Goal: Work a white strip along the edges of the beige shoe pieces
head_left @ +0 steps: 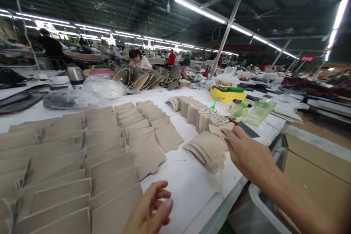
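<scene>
My right hand reaches in from the right, its fingers pinched on a beige piece at the near end of a long row of upright curved pieces. Just below that hand lies a fanned stack of beige pieces. Low in the middle, my left hand is held with its fingers curled and apart, nothing between them. It is beside overlapping rows of flat beige pieces that cover the left of the white table.
A green-capped bottle, a clear container and a yellow box stand at the back right. Plastic bags and folded bags line the far edge. Cardboard is at right. People sit farther off.
</scene>
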`<state>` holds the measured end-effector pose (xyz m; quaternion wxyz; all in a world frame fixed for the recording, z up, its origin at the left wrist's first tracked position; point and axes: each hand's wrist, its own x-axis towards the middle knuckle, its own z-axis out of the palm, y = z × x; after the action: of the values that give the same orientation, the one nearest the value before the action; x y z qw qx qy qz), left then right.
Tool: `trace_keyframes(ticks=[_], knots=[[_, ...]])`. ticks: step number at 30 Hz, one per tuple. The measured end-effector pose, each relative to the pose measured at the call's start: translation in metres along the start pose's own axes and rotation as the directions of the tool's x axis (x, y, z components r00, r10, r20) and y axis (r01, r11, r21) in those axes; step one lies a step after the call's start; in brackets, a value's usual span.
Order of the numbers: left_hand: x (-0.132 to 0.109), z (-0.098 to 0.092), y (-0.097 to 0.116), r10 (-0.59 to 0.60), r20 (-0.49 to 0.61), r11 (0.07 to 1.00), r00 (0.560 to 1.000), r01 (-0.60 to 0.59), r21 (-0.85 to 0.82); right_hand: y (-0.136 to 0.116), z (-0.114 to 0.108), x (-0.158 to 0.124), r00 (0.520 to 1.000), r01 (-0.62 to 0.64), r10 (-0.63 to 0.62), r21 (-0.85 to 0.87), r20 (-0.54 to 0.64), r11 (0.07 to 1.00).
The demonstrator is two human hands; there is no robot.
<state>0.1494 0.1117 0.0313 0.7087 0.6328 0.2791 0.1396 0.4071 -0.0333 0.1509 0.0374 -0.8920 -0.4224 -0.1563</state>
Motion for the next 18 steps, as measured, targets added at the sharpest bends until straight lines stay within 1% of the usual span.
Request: trace_keyframes(ticks=[1, 2, 3, 5, 7, 9, 11, 12, 14, 16, 18], knots=[[0.012, 0.01, 0.011, -0.002, 0.02, 1.0, 1.0, 0.003, -0.022, 0.002, 0.012, 0.008, 1.0, 0.0, 0.0, -0.012, 0.022, 1.0], [0.025, 0.019, 0.022, 0.011, 0.029, 1.0, 1.0, -0.011, -0.009, 0.002, 0.026, 0.014, 0.998, 0.023, -0.024, 0.015, 0.056, 1.0], [0.038, 0.027, 0.032, 0.033, 0.03, 0.999, 0.999, -0.035, 0.042, 0.001, 0.041, 0.018, 0.994, 0.053, -0.058, 0.057, 0.091, 0.997], [0.069, 0.042, 0.05, 0.105, 0.029, 0.962, 0.994, -0.109, 0.25, 0.003, 0.067, 0.019, 0.984, 0.08, -0.103, 0.159, 0.145, 0.984], [0.101, 0.054, 0.063, 0.178, 0.063, 0.863, 0.982, -0.187, 0.47, 0.015, 0.085, 0.016, 0.982, 0.057, -0.103, 0.272, 0.156, 0.96], [0.13, 0.066, 0.071, 0.188, 0.108, 0.782, 0.976, -0.215, 0.585, 0.037, 0.096, 0.013, 0.989, -0.021, -0.034, 0.373, 0.141, 0.928], [0.154, 0.08, 0.073, 0.148, 0.133, 0.75, 0.98, -0.199, 0.63, 0.064, 0.107, 0.011, 0.985, -0.152, 0.097, 0.443, 0.143, 0.884], [0.163, 0.087, 0.073, 0.124, 0.136, 0.742, 0.983, -0.183, 0.645, 0.078, 0.113, 0.011, 0.972, -0.228, 0.171, 0.467, 0.161, 0.854], [0.177, 0.101, 0.069, 0.085, 0.135, 0.714, 0.987, -0.155, 0.683, 0.1, 0.127, 0.01, 0.929, -0.369, 0.288, 0.509, 0.235, 0.777], [0.184, 0.112, 0.063, 0.062, 0.128, 0.683, 0.99, -0.136, 0.718, 0.113, 0.142, 0.01, 0.881, -0.472, 0.338, 0.56, 0.332, 0.681], [0.188, 0.118, 0.056, 0.05, 0.123, 0.656, 0.991, -0.126, 0.745, 0.117, 0.152, 0.01, 0.842, -0.538, 0.342, 0.62, 0.416, 0.571]])
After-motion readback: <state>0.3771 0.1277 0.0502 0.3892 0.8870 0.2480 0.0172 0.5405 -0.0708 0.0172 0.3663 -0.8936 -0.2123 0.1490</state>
